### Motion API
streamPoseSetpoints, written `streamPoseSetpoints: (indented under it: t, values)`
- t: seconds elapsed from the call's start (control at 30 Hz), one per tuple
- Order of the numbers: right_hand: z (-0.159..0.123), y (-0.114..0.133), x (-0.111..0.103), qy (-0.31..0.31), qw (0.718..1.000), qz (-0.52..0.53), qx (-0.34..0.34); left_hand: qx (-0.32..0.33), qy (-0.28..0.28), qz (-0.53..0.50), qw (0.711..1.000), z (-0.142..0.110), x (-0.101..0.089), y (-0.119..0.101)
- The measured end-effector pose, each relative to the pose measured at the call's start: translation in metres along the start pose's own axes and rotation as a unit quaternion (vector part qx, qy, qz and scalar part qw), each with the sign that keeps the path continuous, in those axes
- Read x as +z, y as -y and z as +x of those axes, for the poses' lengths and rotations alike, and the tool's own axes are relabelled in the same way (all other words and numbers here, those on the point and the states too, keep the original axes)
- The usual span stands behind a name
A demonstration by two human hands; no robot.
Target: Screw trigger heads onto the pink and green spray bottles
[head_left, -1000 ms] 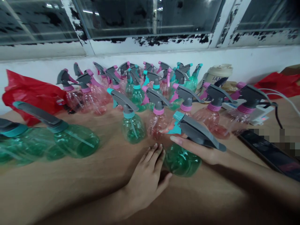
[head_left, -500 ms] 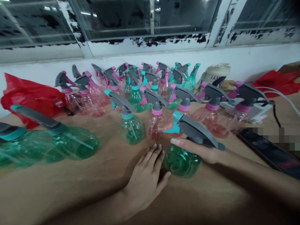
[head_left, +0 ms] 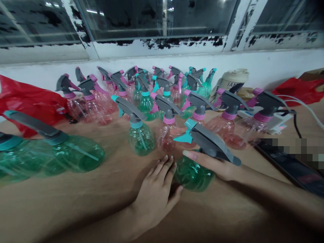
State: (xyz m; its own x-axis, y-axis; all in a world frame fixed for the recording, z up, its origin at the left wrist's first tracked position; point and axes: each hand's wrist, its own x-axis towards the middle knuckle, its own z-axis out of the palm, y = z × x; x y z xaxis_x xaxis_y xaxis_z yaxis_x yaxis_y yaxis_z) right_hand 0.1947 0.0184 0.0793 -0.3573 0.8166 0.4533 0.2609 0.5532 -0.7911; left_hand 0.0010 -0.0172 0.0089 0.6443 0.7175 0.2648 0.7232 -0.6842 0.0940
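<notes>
My right hand (head_left: 215, 164) is closed around the neck of a green spray bottle (head_left: 194, 175), which has a grey trigger head with a turquoise nozzle and lever. The bottle leans a little, nozzle to the left. My left hand (head_left: 158, 185) lies flat on the wooden table (head_left: 106, 206), fingers stretched forward, just left of that bottle's base. Ahead of it stand a green spray bottle (head_left: 141, 139) with a turquoise collar and a pink spray bottle (head_left: 167, 135) with a pink collar. Some fingers of my right hand are hidden behind the spray head.
Several pink and green spray bottles crowd towards the wall, such as one green bottle (head_left: 146, 104). More green bottles (head_left: 78, 153) are at the left. Red plastic bags (head_left: 32, 104) lie at both sides. A phone (head_left: 283, 162), a paper cup (head_left: 231, 81) and cables (head_left: 303, 99) are at right.
The held green spray bottle has shifted slightly to the left with my right hand. My left hand stays flat on the table. The view has turned very slightly.
</notes>
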Motion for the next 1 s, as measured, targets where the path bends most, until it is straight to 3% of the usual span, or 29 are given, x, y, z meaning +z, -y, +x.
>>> streamPoseSetpoints:
  t: [0.53, 0.83, 1.0]
  values:
    - [0.002, 0.012, 0.000, -0.002, 1.000, 0.012, 0.009, -0.003, 0.011, 0.006, 1.000, 0.000, -0.002, -0.001]
    - [0.000, 0.008, 0.001, -0.012, 0.999, -0.053, 0.009, -0.002, 0.021, 0.013, 1.000, 0.001, -0.001, 0.001]
    - [0.002, 0.006, 0.002, 0.001, 1.000, 0.012, 0.003, -0.002, 0.020, 0.011, 1.000, 0.000, -0.001, 0.000]
